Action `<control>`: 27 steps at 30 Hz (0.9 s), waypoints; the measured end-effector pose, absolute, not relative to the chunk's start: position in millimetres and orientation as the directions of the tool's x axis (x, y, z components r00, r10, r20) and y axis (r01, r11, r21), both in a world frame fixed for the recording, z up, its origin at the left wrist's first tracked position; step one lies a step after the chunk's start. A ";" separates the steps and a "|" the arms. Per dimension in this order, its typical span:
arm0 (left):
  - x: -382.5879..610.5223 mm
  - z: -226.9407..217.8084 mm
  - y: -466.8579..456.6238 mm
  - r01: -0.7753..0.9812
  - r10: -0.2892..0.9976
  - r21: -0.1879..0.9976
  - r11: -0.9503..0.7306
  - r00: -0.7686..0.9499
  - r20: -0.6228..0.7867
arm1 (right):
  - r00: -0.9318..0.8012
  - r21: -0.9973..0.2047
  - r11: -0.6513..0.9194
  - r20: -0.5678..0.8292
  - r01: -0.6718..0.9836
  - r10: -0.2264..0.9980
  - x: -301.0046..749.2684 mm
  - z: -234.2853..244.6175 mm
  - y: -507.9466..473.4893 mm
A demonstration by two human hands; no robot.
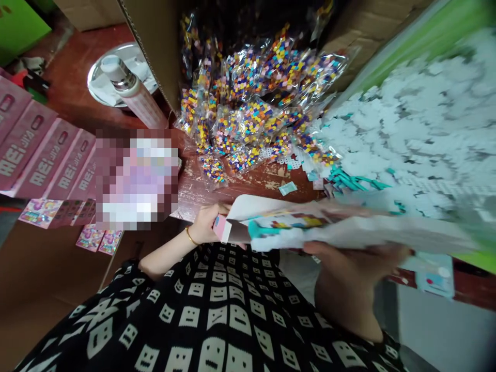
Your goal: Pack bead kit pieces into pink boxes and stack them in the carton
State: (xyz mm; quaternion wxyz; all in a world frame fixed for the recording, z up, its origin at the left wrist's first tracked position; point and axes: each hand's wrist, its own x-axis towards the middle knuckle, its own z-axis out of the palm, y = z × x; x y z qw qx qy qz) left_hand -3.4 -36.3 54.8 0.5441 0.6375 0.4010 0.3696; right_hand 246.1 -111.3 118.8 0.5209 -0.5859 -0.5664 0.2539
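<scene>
The left hand (pixel 207 222) pinches the pink end of a flat printed carton (pixel 318 232). The right hand (pixel 349 256) lies beneath it, too blurred to tell how its fingers stand. Just beyond, bags of coloured beads (pixel 251 119) and a heap of white pieces (pixel 406 119) crowd the table (pixel 240 186).

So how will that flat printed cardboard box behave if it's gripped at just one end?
Probably fairly stiff: the flat printed cardboard box spans from the left hand to the right hand without sagging. Likely light, being thin card. Its white end flap stands open, so that end may bend or crush under a hard pinch.
</scene>
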 end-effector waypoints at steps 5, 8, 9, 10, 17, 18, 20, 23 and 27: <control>4.5 47.8 -44.1 0.215 0.934 0.971 -0.103 0.356 0.021 | 0.170 -0.850 0.185 0.303 0.494 0.938 246.4 119.6 -74.8; 7.8 44.6 -49.0 0.158 0.934 0.986 -0.052 0.358 -0.008 | 0.290 -0.905 0.180 0.304 0.386 0.908 257.8 120.8 -56.9; 8.6 43.8 -49.7 0.134 0.931 0.991 -0.018 0.363 -0.032 | 0.347 -0.908 0.180 0.319 0.379 0.882 261.1 119.8 -53.2; 9.3 43.1 -50.0 0.110 0.927 0.994 0.024 0.370 -0.063 | 0.377 -0.907 0.173 0.325 0.384 0.867 263.3 118.2 -50.9; 21.0 42.2 -49.3 0.069 0.852 0.971 0.229 0.469 -0.234 | 0.086 -0.839 0.021 0.080 0.544 0.993 245.6 106.7 -48.8; 23.5 42.1 -49.8 0.100 0.856 0.971 0.216 0.458 -0.238 | 0.036 -0.803 0.027 0.061 0.596 0.998 242.1 106.8 -47.1; 27.8 41.3 -50.7 0.155 0.875 0.971 0.183 0.425 -0.233 | -0.099 -0.732 0.085 0.024 0.676 0.995 239.6 108.5 -43.0; 30.2 39.0 -50.8 0.167 0.895 0.970 0.175 0.384 -0.227 | -0.237 -0.714 0.168 0.002 0.680 0.971 249.4 112.3 -39.4; 25.5 34.0 -48.1 0.135 0.920 0.964 0.228 0.293 -0.259 | -0.238 -0.790 0.118 -0.036 0.602 0.971 274.0 105.2 -42.1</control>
